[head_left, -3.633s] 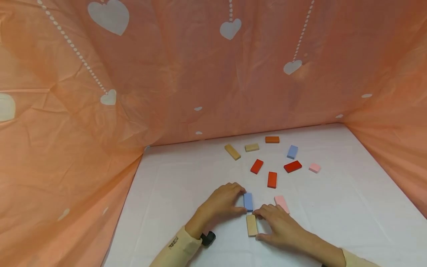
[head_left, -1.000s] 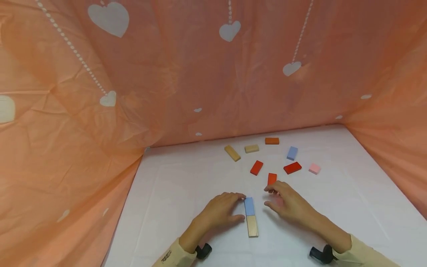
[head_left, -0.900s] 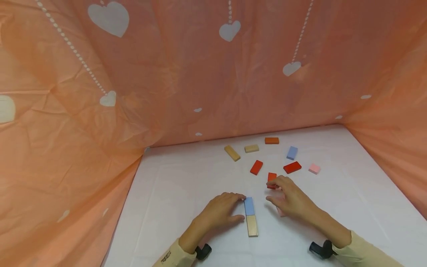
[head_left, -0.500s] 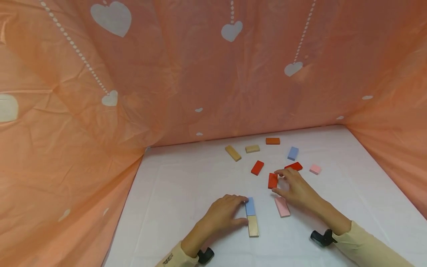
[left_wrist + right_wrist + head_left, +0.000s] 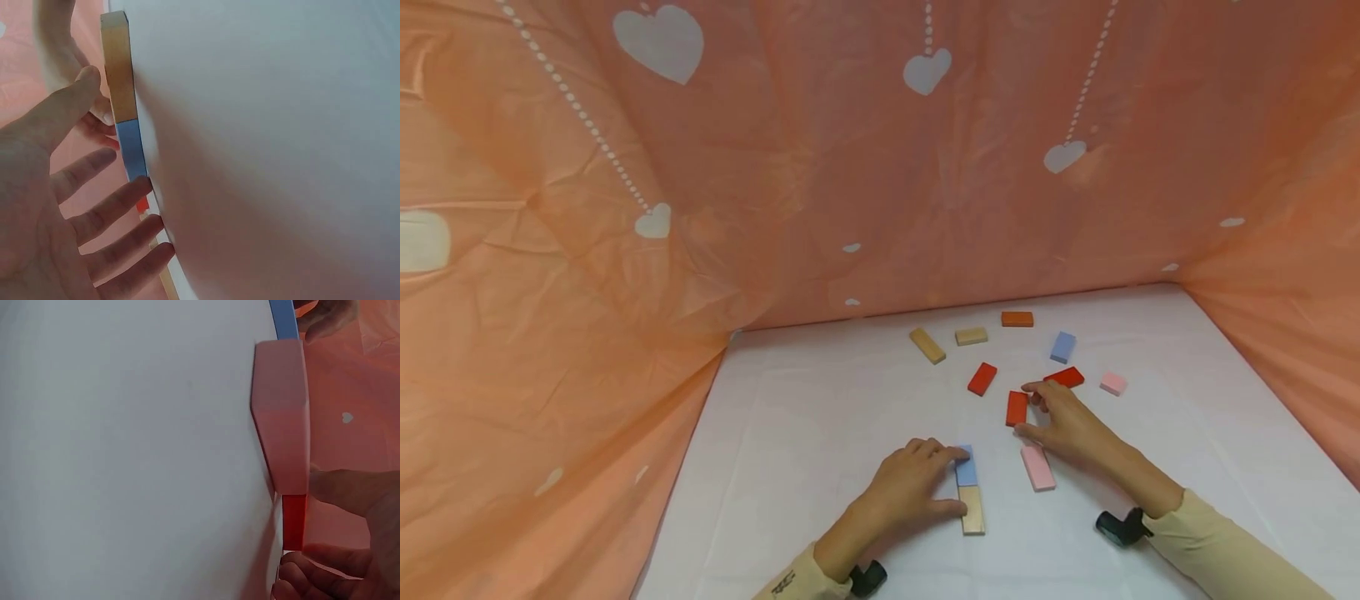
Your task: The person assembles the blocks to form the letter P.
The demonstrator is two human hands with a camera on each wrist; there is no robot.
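In the head view, a blue block (image 5: pixel 966 467) and a natural wood block (image 5: pixel 972 510) lie end to end on the white tabletop. My left hand (image 5: pixel 906 483) is beside this pair, index fingertip at the blue block and thumb at the wood one. Its fingers look straight and spread in the left wrist view. My right hand (image 5: pixel 1071 425) pinches a flat red block (image 5: pixel 1017 408), thumb at its near end and index finger at its far end. Just nearer than that lies a pink block (image 5: pixel 1037 467), which hides part of the thumb in the right wrist view.
Farther back lie two more red blocks, one left (image 5: pixel 982 379) and one behind the right hand (image 5: pixel 1067 377). Around them are two wood blocks (image 5: pixel 928 346), an orange block (image 5: pixel 1017 319), a blue block (image 5: pixel 1063 347) and a small pink block (image 5: pixel 1113 383). An orange heart-print curtain (image 5: pixel 880 167) encloses the table.
The blue and wood blocks, apart at first, have come end to end. My right hand has left the wood block and moved over the pink block to the red one. The left hand has stayed close by.
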